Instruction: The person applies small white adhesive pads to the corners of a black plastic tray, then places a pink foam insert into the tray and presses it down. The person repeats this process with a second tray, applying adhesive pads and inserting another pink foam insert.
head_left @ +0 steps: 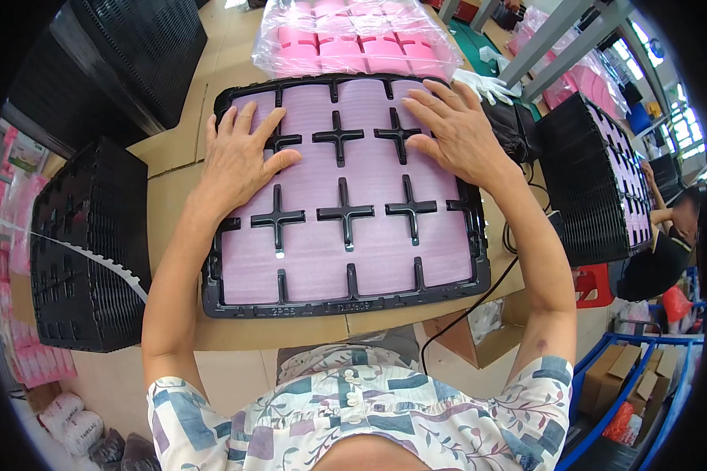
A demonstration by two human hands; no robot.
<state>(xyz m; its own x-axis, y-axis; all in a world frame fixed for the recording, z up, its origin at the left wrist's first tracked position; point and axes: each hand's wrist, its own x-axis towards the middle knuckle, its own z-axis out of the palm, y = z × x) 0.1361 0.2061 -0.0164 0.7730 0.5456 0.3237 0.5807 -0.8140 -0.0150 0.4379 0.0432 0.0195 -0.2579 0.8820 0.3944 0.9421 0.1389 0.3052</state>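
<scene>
A black plastic tray (346, 304) lies in front of me on the cardboard-covered table, its cross-shaped ribs standing up between compartments. Pale purple foam sheet (377, 243) shows across the compartments. My left hand (243, 153) rests on the tray's upper left part, fingers spread toward the far edge, thumb on the foam. Over the upper right part lies my right hand (459, 133), also with fingers apart, its thumb near a cross rib. Neither hand grips anything. What lies under the foam is hidden.
Beyond the tray sits a clear bag of pink foam pieces (353, 39). Stacks of black trays stand at far left (126, 63), near left (90, 243) and right (581, 180). White gloves (483, 85) lie at the back right. A black cable (467, 310) hangs off the table. Another person (660, 243) is at right.
</scene>
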